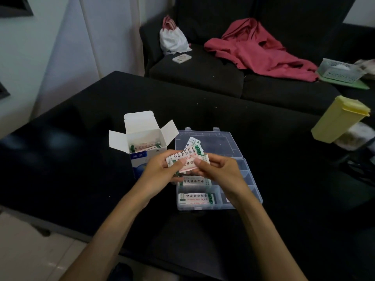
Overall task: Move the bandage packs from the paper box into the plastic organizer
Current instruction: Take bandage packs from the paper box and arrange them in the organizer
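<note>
A white and blue paper box [142, 147] stands open on the black table, with bandage packs [145, 147] still inside. To its right lies a clear plastic organizer [235, 151] with its lid folded back. Two of its left compartments each hold a white pack with green print [195, 199]. Above the organizer, my left hand [160, 173] and my right hand [219, 173] together pinch a fanned bunch of bandage packs [188, 157]. My thumbs lie on top of the bunch.
A yellow plastic container [338, 118] lies tilted at the table's right edge. Behind the table stands a dark sofa with a red garment [261, 49], a white bag [173, 38], a phone [182, 58] and a pale basket [338, 71].
</note>
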Demonstrator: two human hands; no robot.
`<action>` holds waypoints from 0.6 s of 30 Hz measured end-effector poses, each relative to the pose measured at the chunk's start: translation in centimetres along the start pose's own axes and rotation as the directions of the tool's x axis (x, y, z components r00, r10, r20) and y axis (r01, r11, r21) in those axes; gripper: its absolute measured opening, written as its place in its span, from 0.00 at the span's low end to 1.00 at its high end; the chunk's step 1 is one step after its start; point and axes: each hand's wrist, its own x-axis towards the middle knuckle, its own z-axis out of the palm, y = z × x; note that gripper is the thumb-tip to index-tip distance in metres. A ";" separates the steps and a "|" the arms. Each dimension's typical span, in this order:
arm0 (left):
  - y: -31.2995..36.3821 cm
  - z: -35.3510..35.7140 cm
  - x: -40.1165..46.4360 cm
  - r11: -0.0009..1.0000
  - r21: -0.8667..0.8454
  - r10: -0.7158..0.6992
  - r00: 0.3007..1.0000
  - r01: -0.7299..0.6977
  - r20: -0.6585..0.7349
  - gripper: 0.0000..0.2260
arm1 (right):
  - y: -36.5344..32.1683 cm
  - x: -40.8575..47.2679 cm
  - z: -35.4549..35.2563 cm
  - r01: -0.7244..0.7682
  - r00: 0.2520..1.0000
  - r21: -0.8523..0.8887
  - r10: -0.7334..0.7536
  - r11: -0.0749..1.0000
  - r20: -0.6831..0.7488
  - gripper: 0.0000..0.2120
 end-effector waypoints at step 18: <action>-0.7 -1.2 0.9 0.932 0.321 0.244 0.947 -0.170 -0.209 0.12 | -1.7 -1.7 -3.6 -0.102 0.994 -0.507 0.110 0.856 -0.016 0.04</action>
